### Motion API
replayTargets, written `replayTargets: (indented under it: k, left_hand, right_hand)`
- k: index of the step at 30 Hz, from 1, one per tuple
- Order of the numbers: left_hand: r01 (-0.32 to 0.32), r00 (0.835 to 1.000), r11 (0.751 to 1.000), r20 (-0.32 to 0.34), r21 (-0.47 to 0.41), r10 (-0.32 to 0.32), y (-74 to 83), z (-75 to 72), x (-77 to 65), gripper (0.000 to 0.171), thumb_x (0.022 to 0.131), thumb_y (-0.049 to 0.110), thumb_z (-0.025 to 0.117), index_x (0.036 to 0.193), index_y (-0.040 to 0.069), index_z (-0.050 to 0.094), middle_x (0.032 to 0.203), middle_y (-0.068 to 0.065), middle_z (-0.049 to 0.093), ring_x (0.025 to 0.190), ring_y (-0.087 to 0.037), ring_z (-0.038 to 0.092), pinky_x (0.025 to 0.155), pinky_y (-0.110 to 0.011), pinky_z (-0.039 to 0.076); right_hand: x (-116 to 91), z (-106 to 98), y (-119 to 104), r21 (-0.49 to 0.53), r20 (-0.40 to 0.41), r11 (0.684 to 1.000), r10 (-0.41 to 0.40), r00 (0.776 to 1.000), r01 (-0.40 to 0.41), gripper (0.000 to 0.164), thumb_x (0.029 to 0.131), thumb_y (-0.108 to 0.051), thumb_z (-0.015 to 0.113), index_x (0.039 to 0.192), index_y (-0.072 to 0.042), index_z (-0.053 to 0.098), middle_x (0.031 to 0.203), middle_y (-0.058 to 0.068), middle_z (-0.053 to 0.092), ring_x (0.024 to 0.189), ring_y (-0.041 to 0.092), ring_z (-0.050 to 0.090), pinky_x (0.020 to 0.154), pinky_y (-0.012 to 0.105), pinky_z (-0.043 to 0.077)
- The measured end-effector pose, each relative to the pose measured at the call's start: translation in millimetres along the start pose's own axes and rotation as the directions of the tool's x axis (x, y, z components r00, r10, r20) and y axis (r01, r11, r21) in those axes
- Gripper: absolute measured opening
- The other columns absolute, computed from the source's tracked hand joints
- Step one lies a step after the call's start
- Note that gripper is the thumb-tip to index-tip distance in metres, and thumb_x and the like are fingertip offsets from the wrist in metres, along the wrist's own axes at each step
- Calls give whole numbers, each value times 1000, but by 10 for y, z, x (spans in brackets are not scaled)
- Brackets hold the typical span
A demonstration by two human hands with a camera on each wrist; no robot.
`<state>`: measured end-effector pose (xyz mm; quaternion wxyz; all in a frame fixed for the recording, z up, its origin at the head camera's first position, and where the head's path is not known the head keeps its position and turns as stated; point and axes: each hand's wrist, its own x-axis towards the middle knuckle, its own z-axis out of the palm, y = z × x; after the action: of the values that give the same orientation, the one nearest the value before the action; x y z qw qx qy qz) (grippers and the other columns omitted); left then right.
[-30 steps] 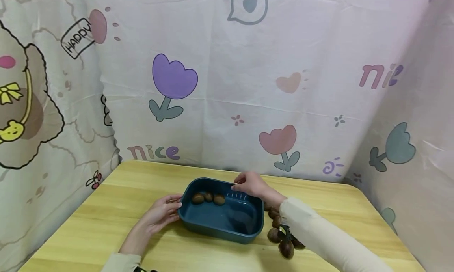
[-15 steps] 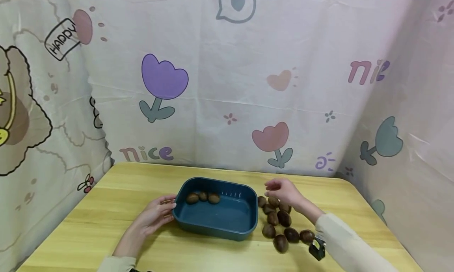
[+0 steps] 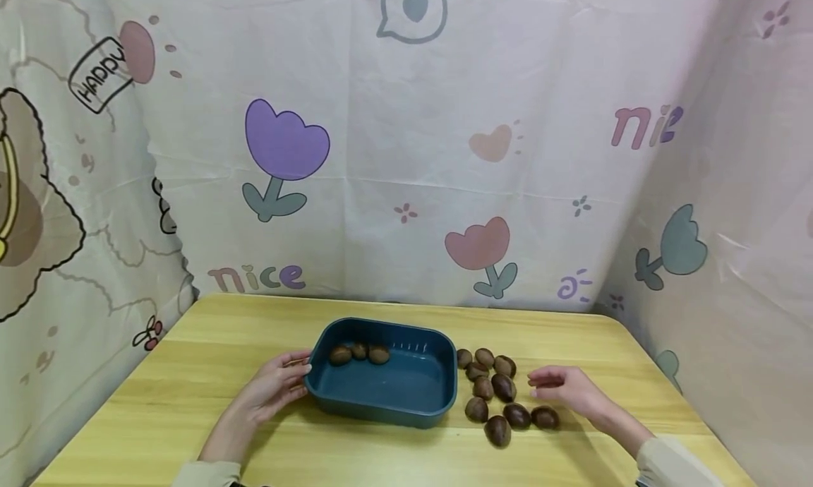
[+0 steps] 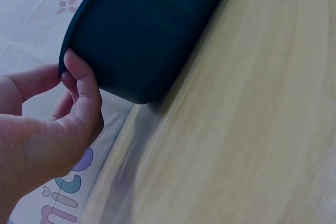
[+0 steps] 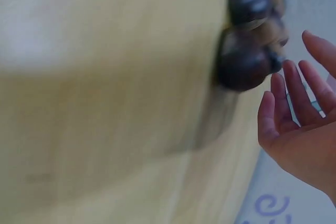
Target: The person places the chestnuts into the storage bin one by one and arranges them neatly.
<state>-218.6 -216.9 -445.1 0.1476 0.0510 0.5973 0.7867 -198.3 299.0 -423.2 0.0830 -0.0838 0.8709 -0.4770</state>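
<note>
A dark blue rectangular plastic basin sits on the table, with 3 brown chestnuts inside near its back left. My left hand holds the basin's left end; the left wrist view shows thumb and fingertips pinching at the rim. Several glossy chestnuts lie loose on the table to the basin's right. Just right of this group, my right hand hovers with nothing in it. Its fingers are loosely bent and spread, pointing toward the chestnuts.
The wooden table extends around the basin. A pale cloth printed with flowers and words hangs behind the table and along both sides.
My right hand has moved from over the basin's back rim to the right, past the loose chestnuts, which are now uncovered. The left hand stays at the basin; the head view has shifted slightly.
</note>
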Motion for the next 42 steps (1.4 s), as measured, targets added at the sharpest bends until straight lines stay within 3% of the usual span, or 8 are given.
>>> replayTargets:
  k: [10, 19, 28, 33, 42]
  left_hand:
    - [-3, 1000, 1000, -5, -8, 3, -3, -8, -4, 31, 99, 4, 51, 128, -2, 44, 102, -4, 60, 87, -13, 59, 73, -26, 50]
    - [-12, 1000, 1000, 23, -3, 12, -8, -11, -14, 26, 99, 6, 51, 124, 2, 49, 102, -2, 61, 87, -12, 59, 73, -26, 50]
    - [-9, 999, 1000, 32, -27, 10, 4, -16, -24, 24, 99, 6, 51, 123, 4, 50, 102, -3, 61, 87, -13, 59, 74, -26, 50]
    - [-7, 1000, 1000, 20, -22, 7, -1, -14, -22, 25, 100, 5, 50, 125, 2, 48, 102, -3, 61, 88, -13, 59, 74, -26, 50]
    - [-11, 1000, 1000, 26, -17, 12, -5, -24, -12, 28, 99, 5, 50, 127, 0, 47, 104, -4, 60, 88, -13, 59, 75, -27, 50]
  right_hand:
    - [-189, -33, 266, -2, 88, 1000, 9, 996, -9, 50, 80, -7, 77, 120, 16, 56, 113, 25, 63, 100, 28, 62, 80, 24, 49]
    - [-281, -42, 381, -37, 90, 999, 19, 996, -16, 54, 71, 1, 78, 120, 13, 58, 108, 17, 65, 96, 25, 59, 77, 26, 48]
    - [-242, -66, 384, -74, 83, 996, -36, 996, 43, 44, 73, -2, 80, 110, 13, 61, 101, 15, 66, 88, 23, 61, 71, 24, 49]
    - [-186, -118, 365, -109, 82, 993, -26, 996, 35, 36, 76, -5, 79, 105, 10, 63, 94, 9, 65, 82, 17, 60, 67, 25, 49]
    - [5, -155, 127, -153, 50, 986, -53, 997, 60, 36, 78, -11, 80, 103, 9, 64, 91, 7, 64, 83, 20, 59, 67, 26, 49]
